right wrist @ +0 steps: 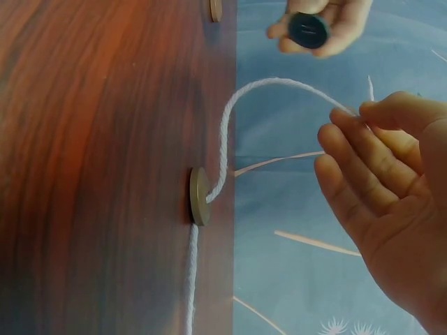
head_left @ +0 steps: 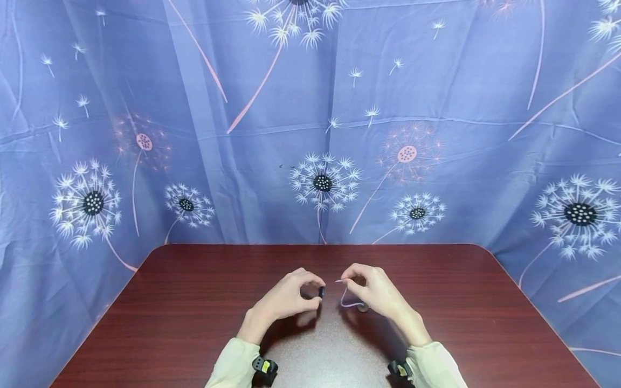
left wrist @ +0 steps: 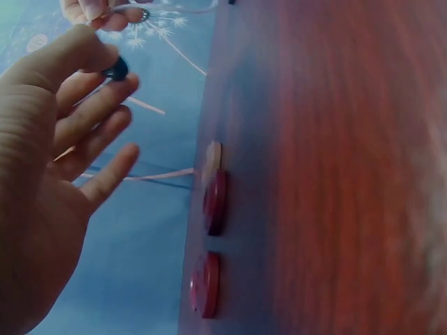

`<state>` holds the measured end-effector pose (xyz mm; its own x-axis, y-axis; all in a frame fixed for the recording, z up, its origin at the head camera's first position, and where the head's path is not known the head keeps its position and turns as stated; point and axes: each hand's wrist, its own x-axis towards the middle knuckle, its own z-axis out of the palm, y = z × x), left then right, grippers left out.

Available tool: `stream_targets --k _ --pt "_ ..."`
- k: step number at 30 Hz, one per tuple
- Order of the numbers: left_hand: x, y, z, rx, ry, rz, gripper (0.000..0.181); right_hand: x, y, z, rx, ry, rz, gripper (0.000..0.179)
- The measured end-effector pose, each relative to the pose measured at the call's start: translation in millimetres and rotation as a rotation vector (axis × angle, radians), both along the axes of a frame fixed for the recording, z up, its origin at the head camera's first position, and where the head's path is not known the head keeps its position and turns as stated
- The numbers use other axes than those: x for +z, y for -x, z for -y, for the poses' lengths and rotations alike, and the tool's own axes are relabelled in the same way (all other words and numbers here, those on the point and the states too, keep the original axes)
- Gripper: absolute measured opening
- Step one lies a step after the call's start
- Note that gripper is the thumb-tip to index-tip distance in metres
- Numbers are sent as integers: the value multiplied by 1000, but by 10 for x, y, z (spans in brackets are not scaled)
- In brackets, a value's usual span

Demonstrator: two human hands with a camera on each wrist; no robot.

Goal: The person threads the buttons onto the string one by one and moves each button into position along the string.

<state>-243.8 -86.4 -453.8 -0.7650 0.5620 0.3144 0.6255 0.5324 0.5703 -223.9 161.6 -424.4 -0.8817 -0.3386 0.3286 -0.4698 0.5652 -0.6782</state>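
Between the thumb and fingertips of my left hand (head_left: pixel 283 297) is a dark round button (right wrist: pixel 309 30), its face turned toward the right hand with two small slots showing. My right hand (head_left: pixel 377 293) pinches a white cord (right wrist: pixel 225 125) close to its tip, and a short end sticks up past the fingers. From there the cord curves down to an olive-brown button (right wrist: pixel 200 196) on the table and goes on beyond it. The dark button and the cord tip are apart, with a small gap between the hands.
Two red round pieces (left wrist: pixel 216 202) and a tan one (left wrist: pixel 214 158) stand out on the dark red wooden table (head_left: pixel 194 285) in the left wrist view. A blue dandelion-print cloth (head_left: pixel 271 205) hangs behind and at the sides. Each wrist wears a black strap (head_left: pixel 264 369).
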Motion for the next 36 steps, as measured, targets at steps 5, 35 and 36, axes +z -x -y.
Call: stream_targets --k 5,35,36 --pt "37 -12 -28 16 -154 16 31 5 9 11 -1 3 -78 9" --pt "56 -41 -129 19 -333 139 31 9 -9 53 53 80 -129 6" --pt "58 -39 -130 17 -326 122 32 9 -9 55 53 80 -127 5"
